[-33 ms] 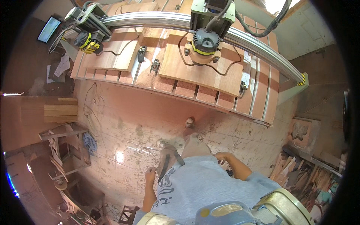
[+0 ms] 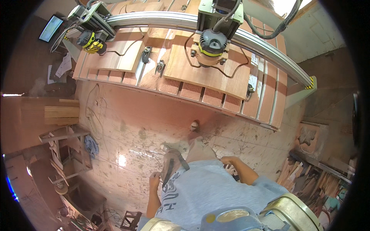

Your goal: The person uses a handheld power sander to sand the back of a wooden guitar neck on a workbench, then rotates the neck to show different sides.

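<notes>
Closest of all, a blue respirator mask (image 2: pixel 231 220) with gold-coloured canisters (image 2: pixel 290 211) bulges in at the lower edge, over a light blue shirt (image 2: pixel 196 181). Both arms hang by the body: the left hand (image 2: pixel 155 178) is narrowly curled beside the trousers (image 2: pixel 200 151), and the right hand (image 2: pixel 228 161) sits next to the shirt's hem, fingers bent; whether either one holds anything I cannot tell. Ahead, a shoe (image 2: pixel 194 125) stands on the dusty, scuffed floor (image 2: pixel 254 142). To the left is a wooden frame (image 2: pixel 58 154) with a blue cloth (image 2: pixel 91 146) beside it; to the right, a heap of wood offcuts (image 2: pixel 298 173). Farther on, well apart from both hands, the larger board (image 2: pixel 175 69) lies on the slotted machine bed (image 2: pixel 190 91), with the smaller board (image 2: pixel 115 63) to its left and a metal clamp (image 2: pixel 160 66) between them. Above the larger board hangs the middle router (image 2: pixel 213 41), and the left router (image 2: pixel 90 42) is over the smaller one's far-left part, both mounted along a silver beam (image 2: pixel 154 17). Off to the far left glows a screen (image 2: pixel 51 29).
</notes>
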Tool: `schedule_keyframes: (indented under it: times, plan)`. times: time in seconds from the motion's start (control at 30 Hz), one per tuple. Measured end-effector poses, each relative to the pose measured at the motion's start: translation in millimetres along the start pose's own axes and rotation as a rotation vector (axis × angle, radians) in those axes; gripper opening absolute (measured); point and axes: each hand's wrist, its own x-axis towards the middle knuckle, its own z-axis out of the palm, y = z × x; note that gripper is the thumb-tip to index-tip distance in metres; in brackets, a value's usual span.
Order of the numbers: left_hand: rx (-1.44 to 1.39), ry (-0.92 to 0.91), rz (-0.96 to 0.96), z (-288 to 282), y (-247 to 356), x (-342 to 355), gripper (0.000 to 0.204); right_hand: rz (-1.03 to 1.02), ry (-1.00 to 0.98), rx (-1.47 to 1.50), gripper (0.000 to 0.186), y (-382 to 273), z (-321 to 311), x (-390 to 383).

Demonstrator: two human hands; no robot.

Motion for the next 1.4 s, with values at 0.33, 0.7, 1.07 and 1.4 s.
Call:
schedule_keyframes:
  times: [0.33,0.7,1.07,1.4]
  plan:
    - [0.028,0.02,0.066,15,-44,-29,0.04,0.04,0.011,-0.02,0.079,-2,-9,-3]
    - [-0.035,0.063,0.005,27,-64,12,0.042,-0.005,-0.008,-0.086,0.073,37,-19,45]
    - [-0.021,0.133,0.003,20,-52,-15,0.041,0.037,-0.011,-0.025,0.069,26,-36,42]
    - [-0.023,0.135,-0.036,22,-58,-27,0.046,0.023,0.063,-0.13,0.056,-9,-29,5]
